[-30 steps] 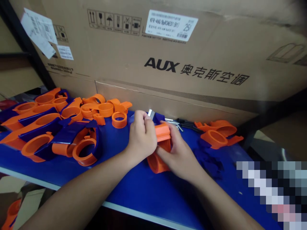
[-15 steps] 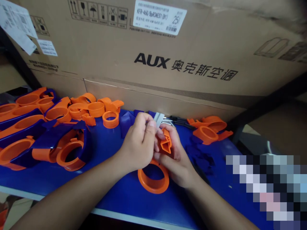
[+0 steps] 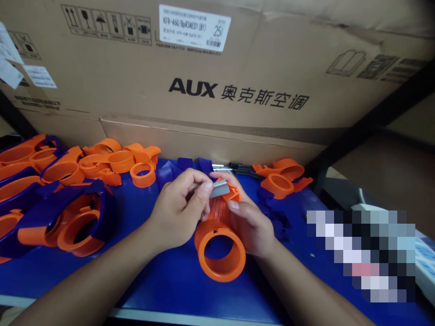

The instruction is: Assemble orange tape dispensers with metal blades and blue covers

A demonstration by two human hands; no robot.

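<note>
My left hand (image 3: 180, 213) pinches a small grey metal blade (image 3: 220, 189) between thumb and fingers. In the earlier frame its edge shows saw teeth. Wrapped around the right side of an orange plastic tape dispenser (image 3: 212, 228) is my right hand (image 3: 254, 224). The dispenser's round hub hangs toward me over the table, and its narrow end points away. Blade and narrow end overlap in view; whether they touch I cannot tell. The left fingertips lie close to the dispenser's ribbed body, partly hiding it.
Orange and dark blue dispenser parts (image 3: 81, 226) pile up on the left of the blue tabletop (image 3: 152, 280). More orange parts (image 3: 278, 183) lie at the right. Black-handled tools (image 3: 243, 168) rest behind my hands. A large cardboard box (image 3: 136, 86) stands along the back.
The dispenser has tilted, so its hub and ribbed body show more. My left hand has lowered the blade and turned it flatter, over the dispenser's narrow end. The view has shifted right.
</note>
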